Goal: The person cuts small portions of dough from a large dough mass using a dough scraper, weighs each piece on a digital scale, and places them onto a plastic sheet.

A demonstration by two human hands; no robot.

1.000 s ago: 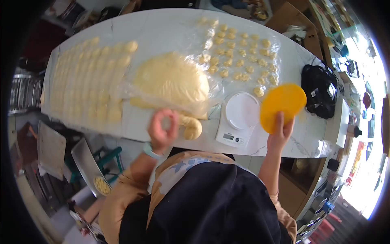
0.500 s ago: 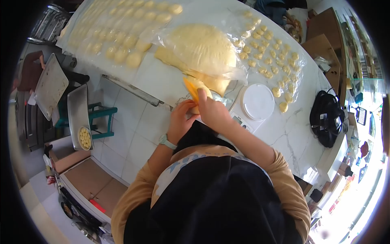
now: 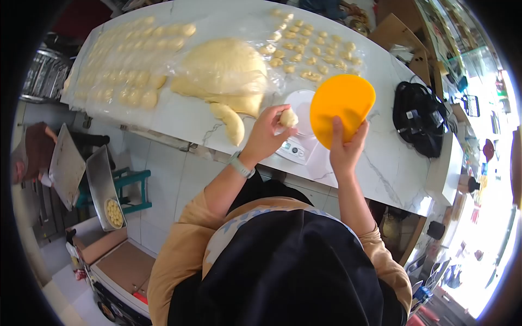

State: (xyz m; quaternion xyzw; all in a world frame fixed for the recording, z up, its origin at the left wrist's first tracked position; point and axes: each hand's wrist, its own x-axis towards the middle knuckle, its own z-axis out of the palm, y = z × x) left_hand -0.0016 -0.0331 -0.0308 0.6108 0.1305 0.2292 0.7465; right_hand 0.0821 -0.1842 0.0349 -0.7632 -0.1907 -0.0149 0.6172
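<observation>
A small piece of dough (image 3: 289, 118) is pinched between the fingers and thumb of my left hand (image 3: 266, 136), beside the round plate of the white kitchen scale (image 3: 294, 151). My right hand (image 3: 348, 149) grips a yellow dough scraper (image 3: 341, 104) by its lower edge, raised over the scale's right side and partly hiding it. To the left of my left hand, a long strip of dough (image 3: 232, 126) lies on the table. Behind that strip sits a big mass of dough (image 3: 223, 65), partly under clear plastic.
Rows of dough balls (image 3: 133, 89) under plastic cover the table's left. Several small dough pieces (image 3: 315, 49) lie at the back right. A black bag (image 3: 421, 119) rests at the right end. Left of the table, a person (image 3: 33, 149) is near metal trays (image 3: 101, 179).
My hands have come apart from the dough in front of the large mass. The left moved right with a small dough piece; the right lifted the scraper to the right, now showing its flat face.
</observation>
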